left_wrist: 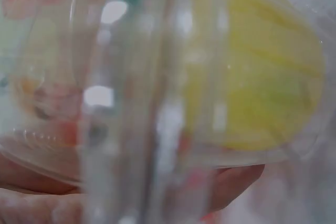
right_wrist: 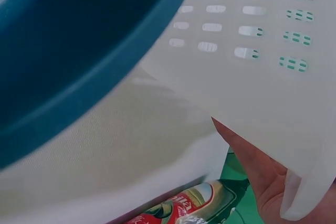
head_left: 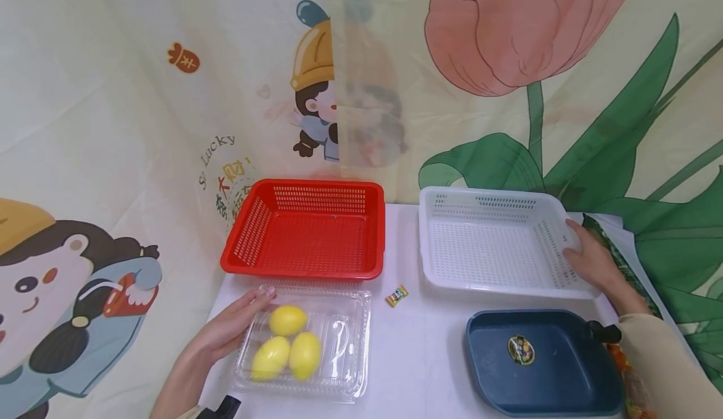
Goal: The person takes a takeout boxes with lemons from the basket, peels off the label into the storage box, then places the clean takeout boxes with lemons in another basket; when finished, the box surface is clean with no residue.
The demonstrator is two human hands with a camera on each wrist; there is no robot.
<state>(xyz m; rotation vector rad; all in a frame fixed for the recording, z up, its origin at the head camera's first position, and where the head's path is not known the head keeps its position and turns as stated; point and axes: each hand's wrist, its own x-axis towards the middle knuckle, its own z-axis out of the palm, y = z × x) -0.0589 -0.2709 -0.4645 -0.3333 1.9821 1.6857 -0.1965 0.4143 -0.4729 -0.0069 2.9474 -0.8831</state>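
Observation:
My left hand grips the left side of a clear plastic clamshell box, its fingertips at the far left corner. Three yellow lemons lie inside the box. In the left wrist view the box wall and one lemon fill the picture, blurred, with fingers below. At the far right, my right hand holds the right rim of a white slotted basket. The right wrist view shows the thumb and palm against the outside of the basket.
A red slotted basket stands behind the clear box. Between the baskets' front edges lies a small yellow wrapped candy. A dark blue basin with a round label sits at front right. Beside it are colourful packages near the table edge.

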